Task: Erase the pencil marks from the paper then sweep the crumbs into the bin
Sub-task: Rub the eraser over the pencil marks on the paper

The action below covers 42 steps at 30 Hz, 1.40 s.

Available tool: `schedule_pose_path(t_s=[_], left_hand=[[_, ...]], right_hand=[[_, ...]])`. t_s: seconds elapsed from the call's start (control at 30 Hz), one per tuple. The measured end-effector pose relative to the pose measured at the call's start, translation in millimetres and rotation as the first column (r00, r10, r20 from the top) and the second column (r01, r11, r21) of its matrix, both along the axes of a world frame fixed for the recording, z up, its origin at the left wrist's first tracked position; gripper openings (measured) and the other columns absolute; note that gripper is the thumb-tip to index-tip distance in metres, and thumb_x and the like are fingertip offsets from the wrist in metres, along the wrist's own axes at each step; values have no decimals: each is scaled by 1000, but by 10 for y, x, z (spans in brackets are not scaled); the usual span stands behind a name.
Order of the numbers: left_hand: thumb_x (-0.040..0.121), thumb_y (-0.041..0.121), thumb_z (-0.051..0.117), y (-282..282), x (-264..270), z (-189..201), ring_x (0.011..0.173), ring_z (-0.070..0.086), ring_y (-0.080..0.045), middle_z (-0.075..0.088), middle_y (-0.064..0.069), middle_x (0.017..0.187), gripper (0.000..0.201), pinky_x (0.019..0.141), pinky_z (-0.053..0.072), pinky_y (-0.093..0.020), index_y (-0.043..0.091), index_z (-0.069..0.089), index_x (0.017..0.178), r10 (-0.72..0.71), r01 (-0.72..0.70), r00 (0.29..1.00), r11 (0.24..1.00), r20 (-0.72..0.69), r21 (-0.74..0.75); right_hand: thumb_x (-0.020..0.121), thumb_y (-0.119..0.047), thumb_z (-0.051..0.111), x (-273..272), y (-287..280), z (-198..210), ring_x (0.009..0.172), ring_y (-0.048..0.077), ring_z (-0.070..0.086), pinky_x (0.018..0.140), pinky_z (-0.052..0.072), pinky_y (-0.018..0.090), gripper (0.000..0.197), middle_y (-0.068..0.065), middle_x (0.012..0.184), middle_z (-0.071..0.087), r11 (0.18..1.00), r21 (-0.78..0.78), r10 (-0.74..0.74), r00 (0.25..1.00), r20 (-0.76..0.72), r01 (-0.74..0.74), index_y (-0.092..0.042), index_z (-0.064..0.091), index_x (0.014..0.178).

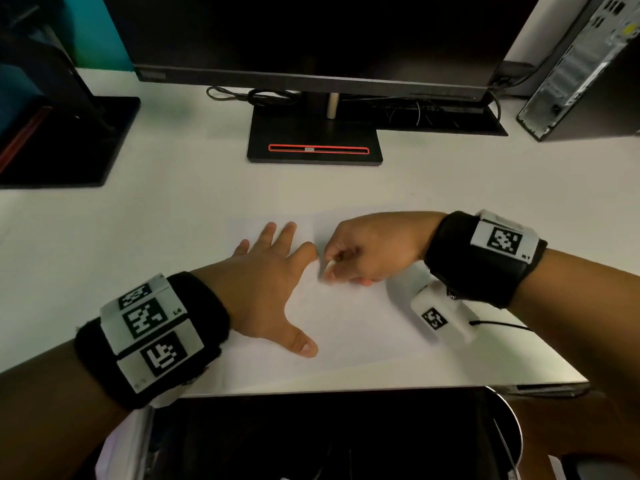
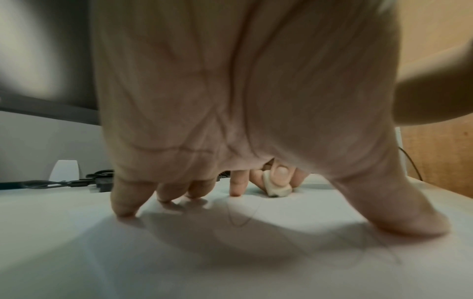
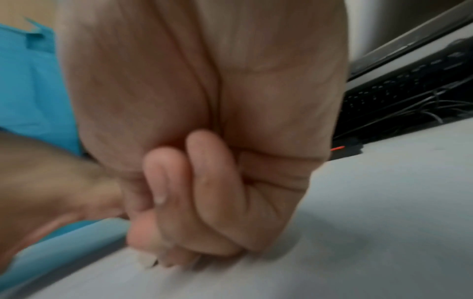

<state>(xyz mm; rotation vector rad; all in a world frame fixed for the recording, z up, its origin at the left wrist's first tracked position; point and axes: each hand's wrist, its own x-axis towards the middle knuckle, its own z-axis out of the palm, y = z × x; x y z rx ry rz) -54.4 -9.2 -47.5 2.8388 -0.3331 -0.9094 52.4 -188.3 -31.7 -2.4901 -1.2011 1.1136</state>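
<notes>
White paper [image 1: 346, 327] lay on the desk [image 1: 173, 237] near its front edge. On it the left hand [image 1: 266, 282] pressed flat, fingers spread. Just beside, the right hand [image 1: 367, 254] pinched a small white eraser [image 2: 277, 189] against the sheet. Beyond stood a monitor stand [image 1: 315, 140].

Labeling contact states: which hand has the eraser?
The right hand pinches the eraser against the paper; the left hand lies flat, fingers spread.

both forearms are bare. each wrist wears a black band [image 1: 479, 261] carrying white blocks [image 1: 152, 327] printed with black square codes. a thin black cable [image 1: 502, 325] leaves the right one.
</notes>
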Motion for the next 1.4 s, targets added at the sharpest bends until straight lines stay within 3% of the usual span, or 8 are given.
schedule_pose_path(t_s=[0.13,0.27,0.4,0.6,0.7,0.9,1.03,1.4], left_hand=[[56,84,72,-8,-8,7,149,-26,-29,-26,-2,163,131,122,3,-56,30,2,152,0,0,1000,1000,3,7],[55,85,71,2,2,1,149,-25,-30,-25,-3,163,126,122,4,-57,30,7,148,-6,6,1000,1000,9,-6],[56,85,71,6,-10,4,149,-27,-29,-26,-3,163,130,122,2,-56,30,2,151,-2,2,1000,1000,6,1],[56,86,70,2,-1,4,149,-26,-30,-26,-4,163,130,122,3,-57,28,3,151,-9,9,1000,1000,4,14],[57,84,71,-5,-11,22,149,-26,-30,-26,-5,163,131,122,1,-55,27,3,153,-4,4,1000,1000,4,12],[56,86,70,-6,2,15,149,-27,-30,-26,-4,163,130,122,3,-57,28,3,151,-8,8,1000,1000,2,19],[57,85,71,-12,-5,22,149,-27,-30,-27,-4,163,133,122,3,-57,27,-1,153,-4,4,1000,1000,-3,30],[57,85,70,-20,1,29,149,-27,-30,-27,-5,163,133,122,2,-56,28,-1,154,-2,2,1000,999,-17,37]], right_hand=[[100,-44,54,152,4,45,62,17,56,70,53,38,41,2,69,67,998,37,-53,986,155,48,-14,65,75],[99,-44,53,2,55,-22,62,17,58,71,56,39,38,8,74,70,998,8,69,996,54,-69,-13,69,86],[100,-45,54,221,51,51,62,18,57,71,56,39,41,10,77,72,998,16,-61,987,151,59,-14,66,76],[101,-43,53,94,70,-17,58,18,53,64,51,35,40,1,65,63,1000,12,-23,996,84,22,-17,63,71],[100,-44,52,213,47,24,59,20,54,66,53,37,43,10,70,67,993,26,-120,984,135,118,-12,65,73],[101,-41,51,140,63,-8,54,20,50,59,48,35,42,2,63,60,995,10,-98,992,75,98,-15,61,70],[103,-43,47,235,91,23,63,22,55,66,49,35,46,9,72,65,991,25,-136,968,212,133,-10,62,75],[104,-39,47,250,234,-55,63,21,52,63,47,32,43,7,70,61,993,35,-116,977,176,112,-12,61,73]])
